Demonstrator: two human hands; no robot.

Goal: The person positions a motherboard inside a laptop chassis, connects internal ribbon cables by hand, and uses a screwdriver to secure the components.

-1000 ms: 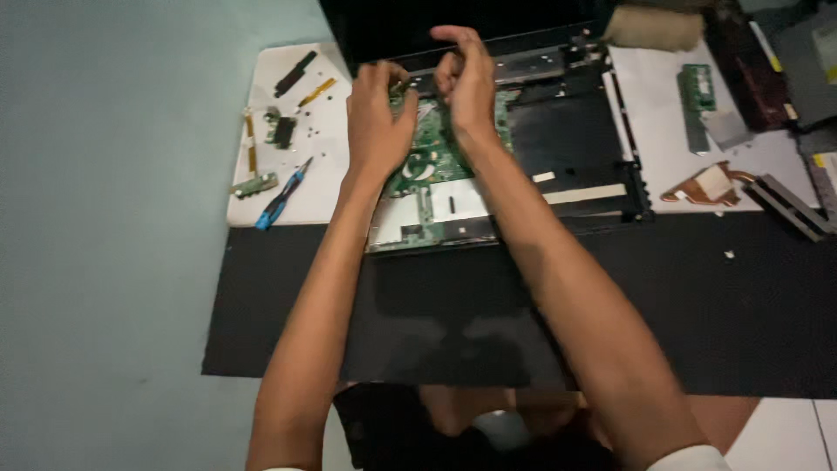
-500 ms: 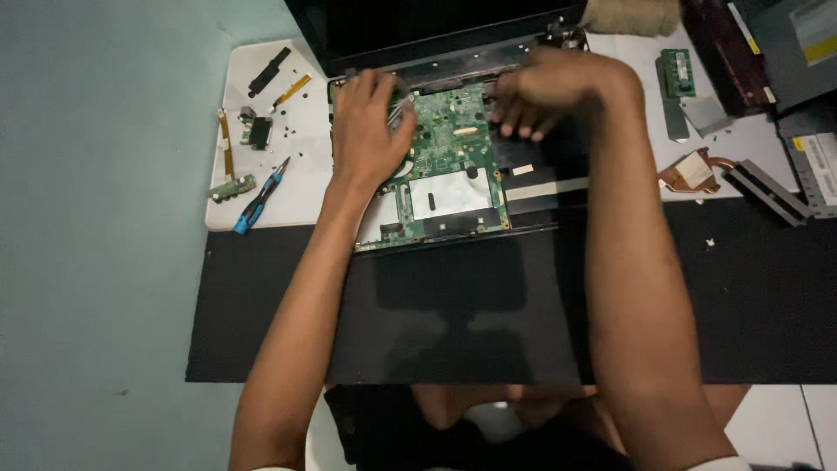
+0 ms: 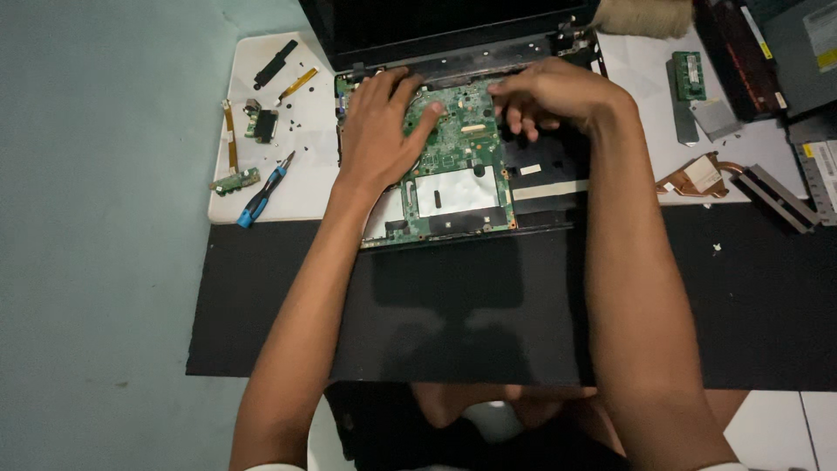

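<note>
Nearest the camera, a matte black mat [image 3: 488, 323] lies flat over the work surface, smooth and dull, with a speck or two of debris toward its right side; beyond its far edge sits the opened laptop base [image 3: 545, 187], a dark plastic shell with a pale strip across it. On that base rests the green circuit board [image 3: 453, 166], rigid and thin, studded with small components and bearing a silvery rectangular shield; the left hand [image 3: 384, 131] lies spread across the board's left part, palm down, fingers loosely splayed and pressing rather than gripping; the right hand [image 3: 549, 96] is curled at the board's upper right edge, fingertips tucked down, though whether they pinch anything I cannot tell. Pressing on such a brittle board could flex it or snag a connector, and bare skin might carry static to the parts. Left of the hands, on a white board [image 3: 305, 187], lie a blue-handled screwdriver [image 3: 261, 194], loose tiny screws that could scatter, and ribbon pieces; farthest off stands the dark glossy screen [image 3: 436, 26].
</note>
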